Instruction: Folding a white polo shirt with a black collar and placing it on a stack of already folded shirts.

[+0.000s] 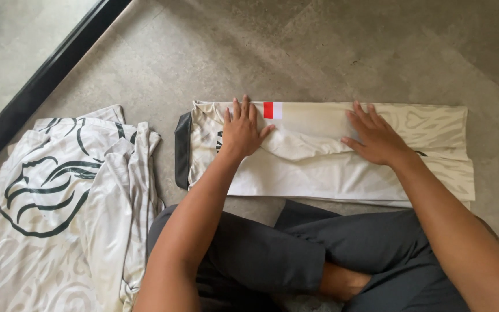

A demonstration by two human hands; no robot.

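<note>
My folded shirt [330,167] is cream with a red-and-white patch [272,110] and black collar [182,150]; the shirt pile [59,202] shows dark green swirls.

A folded cream patterned jersey [330,167] lies on the grey stone floor [319,52] at twelve o'clock; a loose cream shirt with dark swirls [59,202] lies at nine o'clock.

The scene is being lit softly and evenly by daylight; the grey stone floor [319,46] is being darkened toward the upper right. Only faint shadows are being cast, and focus is being held throughout.
</note>
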